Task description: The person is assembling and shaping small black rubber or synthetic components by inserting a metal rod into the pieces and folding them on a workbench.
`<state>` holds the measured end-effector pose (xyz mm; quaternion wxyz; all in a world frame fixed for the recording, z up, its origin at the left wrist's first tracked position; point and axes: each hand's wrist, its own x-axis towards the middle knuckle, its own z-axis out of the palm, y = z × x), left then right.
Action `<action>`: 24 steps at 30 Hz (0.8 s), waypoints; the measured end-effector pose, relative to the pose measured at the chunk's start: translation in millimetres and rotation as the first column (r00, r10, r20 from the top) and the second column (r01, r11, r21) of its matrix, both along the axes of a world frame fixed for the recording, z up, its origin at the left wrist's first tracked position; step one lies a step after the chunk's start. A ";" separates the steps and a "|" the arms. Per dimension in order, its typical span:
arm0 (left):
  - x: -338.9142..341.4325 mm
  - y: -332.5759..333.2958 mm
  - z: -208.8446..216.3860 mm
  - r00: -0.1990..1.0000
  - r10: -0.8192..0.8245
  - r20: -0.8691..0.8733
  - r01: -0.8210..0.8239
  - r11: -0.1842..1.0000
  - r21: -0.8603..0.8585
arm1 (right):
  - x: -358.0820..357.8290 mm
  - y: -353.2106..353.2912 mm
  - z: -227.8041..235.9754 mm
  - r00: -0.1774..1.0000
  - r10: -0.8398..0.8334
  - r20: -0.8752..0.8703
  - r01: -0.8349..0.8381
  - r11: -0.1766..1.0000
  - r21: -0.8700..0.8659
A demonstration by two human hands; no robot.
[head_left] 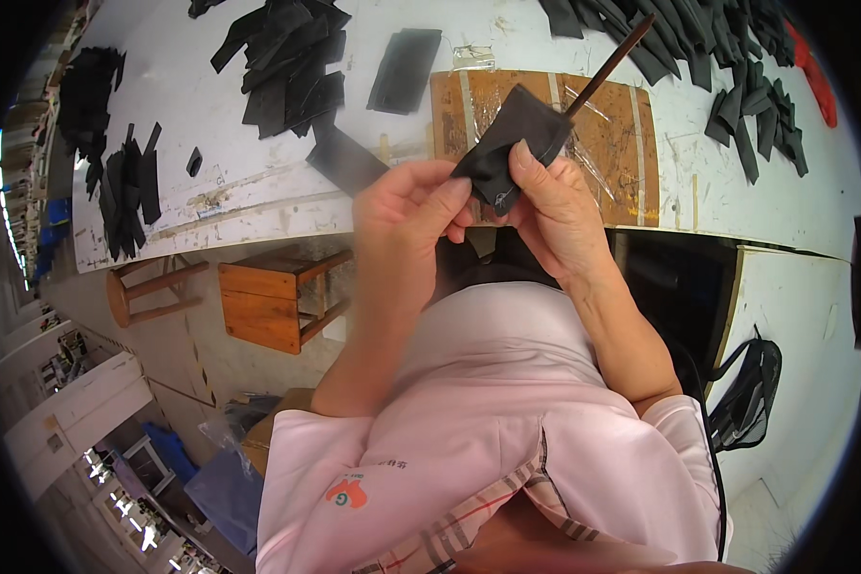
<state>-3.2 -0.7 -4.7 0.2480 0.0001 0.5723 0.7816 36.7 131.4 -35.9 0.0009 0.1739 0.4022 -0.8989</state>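
Left hand [416,196]: thumb and fingers pinch the lower-left end of the cloth; a loose black strip [347,158] lies just beyond its knuckles.
Black cloth piece [507,134]: between both hands, over the near edge of the white table [277,196] and part of the brown board [631,158]; long axis runs lower left to upper right, away from the body.
Right hand [560,196]: thumb on top, gripping the cloth's right edge.
Dark stick [614,59]: points up and right from the cloth's upper-right corner; lower end hidden.
Upper-right pile [684,43]: apart from the hands.
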 end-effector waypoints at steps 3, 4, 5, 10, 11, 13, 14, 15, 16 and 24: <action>-1.5 1.7 1.6 0.999 -0.001 -0.049 0.001 1.000 -0.004 | 2.9 9.0 -2.8 0.987 0.131 0.091 -0.140 0.986 0.093; -1.8 -0.1 1.3 0.999 0.001 -0.052 -0.001 1.000 -0.006 | 4.6 11.8 -1.9 0.987 0.133 0.088 -0.141 0.986 0.092; -2.1 -2.2 0.3 0.996 0.000 -0.095 -0.002 1.000 -0.022 | 7.3 15.1 0.9 0.977 0.159 0.140 -0.212 0.750 0.626; 2.4 -2.9 3.5 0.963 -0.029 -0.269 -0.005 0.992 -0.125 | 16.2 14.3 32.5 0.971 0.049 -0.233 0.192 0.419 0.888; 4.0 2.9 6.8 0.946 -0.065 -0.318 0.013 0.987 -0.163 | 14.4 11.0 32.8 0.973 0.034 -0.229 0.196 0.411 0.890; 6.5 11.2 5.7 0.924 -0.107 -0.366 0.034 0.979 -0.199 | 9.8 8.0 29.9 0.934 0.073 -0.350 0.272 0.492 0.827; 8.0 13.4 0.6 0.870 -0.094 -0.483 -0.058 0.955 -0.290 | 9.4 10.5 28.0 0.942 0.082 -0.325 0.250 0.475 0.844; 9.6 16.0 -5.3 0.800 -0.096 -0.592 -0.160 0.917 -0.364 | 8.7 10.5 25.6 0.942 0.078 -0.325 0.253 0.472 0.845; 12.3 16.9 -10.1 0.718 -0.110 -0.687 -0.261 0.872 -0.413 | 7.4 6.7 24.1 0.935 0.069 -0.348 0.298 0.378 0.876; -7.5 9.5 -12.5 0.985 -0.052 0.162 0.025 0.986 0.165 | 4.3 10.0 -0.9 0.939 0.001 -0.344 0.341 0.135 0.930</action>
